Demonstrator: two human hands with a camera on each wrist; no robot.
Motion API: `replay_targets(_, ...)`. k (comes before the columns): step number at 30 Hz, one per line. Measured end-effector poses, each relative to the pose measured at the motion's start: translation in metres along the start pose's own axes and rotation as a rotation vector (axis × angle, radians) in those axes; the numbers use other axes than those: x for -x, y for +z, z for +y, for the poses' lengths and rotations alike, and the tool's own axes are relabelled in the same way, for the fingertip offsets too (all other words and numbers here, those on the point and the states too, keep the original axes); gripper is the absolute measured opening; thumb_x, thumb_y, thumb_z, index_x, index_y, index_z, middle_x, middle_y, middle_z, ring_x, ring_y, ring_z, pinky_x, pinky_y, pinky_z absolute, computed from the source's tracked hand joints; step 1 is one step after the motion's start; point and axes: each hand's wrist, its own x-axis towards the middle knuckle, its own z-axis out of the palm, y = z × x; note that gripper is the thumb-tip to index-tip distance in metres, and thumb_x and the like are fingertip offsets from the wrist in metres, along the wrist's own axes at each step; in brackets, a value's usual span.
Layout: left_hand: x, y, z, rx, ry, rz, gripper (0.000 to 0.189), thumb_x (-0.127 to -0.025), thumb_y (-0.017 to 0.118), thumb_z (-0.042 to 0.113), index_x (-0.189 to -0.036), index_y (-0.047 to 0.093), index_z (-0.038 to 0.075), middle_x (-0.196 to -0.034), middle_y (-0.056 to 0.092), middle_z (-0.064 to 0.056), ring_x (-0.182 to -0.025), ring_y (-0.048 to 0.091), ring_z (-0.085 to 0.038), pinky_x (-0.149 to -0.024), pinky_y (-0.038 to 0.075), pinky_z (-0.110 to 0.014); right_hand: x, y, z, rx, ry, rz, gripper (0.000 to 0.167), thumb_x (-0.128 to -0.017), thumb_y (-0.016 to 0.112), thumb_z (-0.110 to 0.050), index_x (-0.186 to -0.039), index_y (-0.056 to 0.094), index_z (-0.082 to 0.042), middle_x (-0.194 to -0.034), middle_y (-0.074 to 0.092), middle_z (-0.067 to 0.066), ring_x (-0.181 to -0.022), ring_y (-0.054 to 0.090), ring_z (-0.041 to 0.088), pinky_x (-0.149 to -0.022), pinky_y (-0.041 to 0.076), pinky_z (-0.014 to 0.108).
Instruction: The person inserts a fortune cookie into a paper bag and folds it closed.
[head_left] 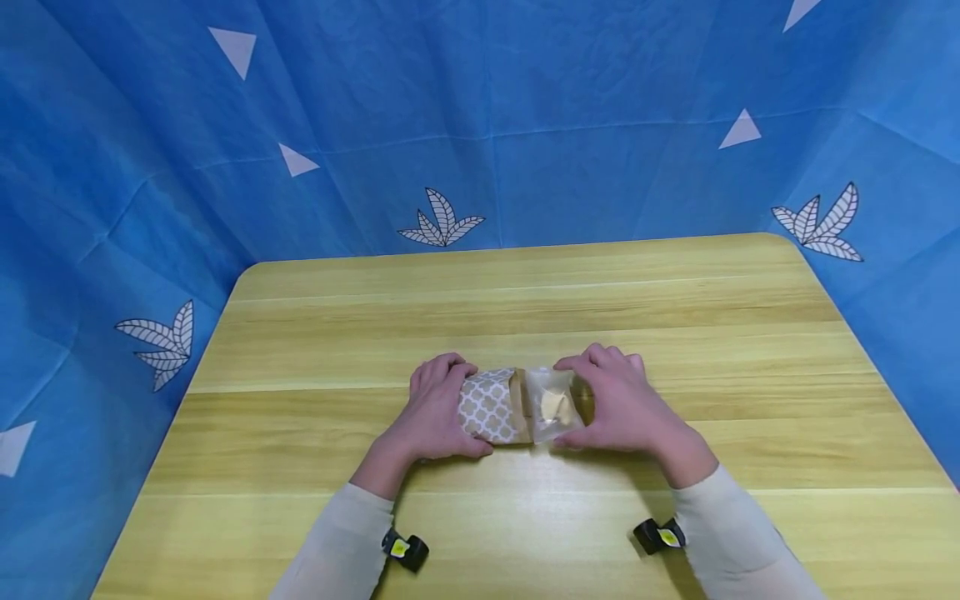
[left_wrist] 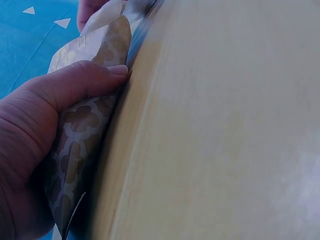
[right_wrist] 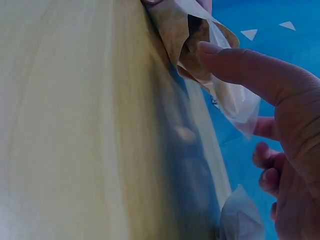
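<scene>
A small paper bag (head_left: 486, 406) with a white-and-tan lattice print lies on the table, its brown mouth towards the right. My left hand (head_left: 435, 414) grips it from the left, thumb along the near side and fingers over the far side. At the bag's mouth is a translucent packet (head_left: 556, 407) with something pale yellow inside. My right hand (head_left: 624, 407) holds this packet by its edges between thumb and fingers. In the right wrist view the packet (right_wrist: 232, 100) overlaps the bag's brown opening (right_wrist: 197, 47); how far it reaches inside is hidden.
The wooden table (head_left: 525, 308) extends around both hands. A blue curtain (head_left: 480, 108) with white triangles and leaf prints hangs behind and beside it. A whitish translucent thing (right_wrist: 242, 216) shows below the right hand in the right wrist view; its kind is unclear.
</scene>
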Motion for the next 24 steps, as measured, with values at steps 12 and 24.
replay_targets(12,0.002,0.003,0.000,0.013,0.009,0.018,0.105,-0.051,0.090,0.057,-0.136,0.049,0.010,-0.139,0.038,-0.008,-0.130,0.031,-0.030,-0.111,0.014,-0.049,-0.007,0.004,-0.006,0.039,-0.011,-0.060,0.089,-0.052,0.089,-0.064,-0.126,0.065,-0.019,-0.099,0.052,-0.005,-0.092,0.043,0.018,-0.074,0.025,0.038)
replay_targets(24,0.000,0.002,0.002,-0.002,0.014,0.015,0.104,-0.051,0.091,0.056,-0.134,0.049,0.011,-0.138,0.039,-0.008,-0.129,0.032,-0.027,-0.110,0.014,-0.049,-0.017,0.003,-0.014,0.135,0.020,-0.053,0.088,-0.055,0.085,-0.067,-0.124,0.066,-0.018,-0.101,0.052,-0.004,-0.094,0.044,0.020,-0.080,0.027,0.040)
